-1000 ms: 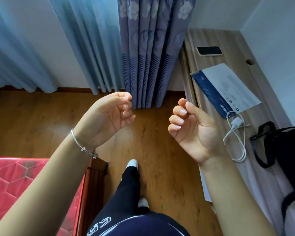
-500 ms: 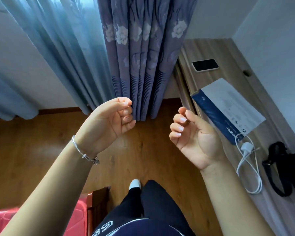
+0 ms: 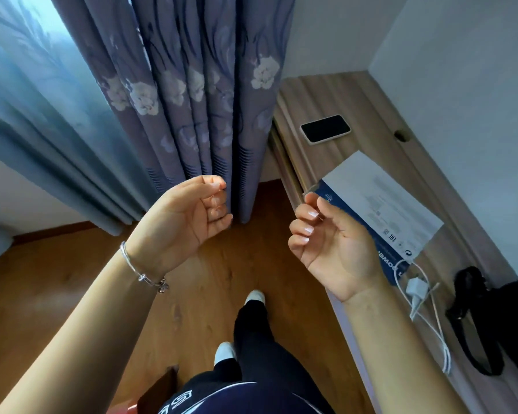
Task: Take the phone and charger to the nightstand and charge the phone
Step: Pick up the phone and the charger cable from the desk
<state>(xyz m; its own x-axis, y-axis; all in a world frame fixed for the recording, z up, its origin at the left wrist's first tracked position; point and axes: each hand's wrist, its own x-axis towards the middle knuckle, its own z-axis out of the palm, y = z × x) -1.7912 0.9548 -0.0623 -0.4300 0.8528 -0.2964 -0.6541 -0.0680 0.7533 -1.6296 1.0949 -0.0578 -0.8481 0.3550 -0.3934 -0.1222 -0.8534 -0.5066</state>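
Observation:
A dark phone (image 3: 325, 128) with a pale rim lies face up at the far end of a wooden desk (image 3: 371, 115) on my right. A white charger (image 3: 417, 287) with its coiled white cable rests nearer on the same desk, just right of my right forearm. My left hand (image 3: 189, 216) is raised over the floor with its fingers curled loosely and holds nothing. My right hand (image 3: 329, 243) hovers palm up at the desk's left edge, fingers bent, also with nothing in it. Neither hand touches the phone or the charger.
A white and blue flat box (image 3: 380, 204) lies on the desk between phone and charger. A black bag with a strap (image 3: 485, 321) sits at the desk's near right. Purple floral curtains (image 3: 198, 94) hang ahead. A corner of a wooden bed frame (image 3: 159, 389) shows at the bottom.
The view has tilted up and I have stepped forward; the red bed has slid almost out of sight. The desk, phone and charger appear closer. Both hands keep their curled pose.

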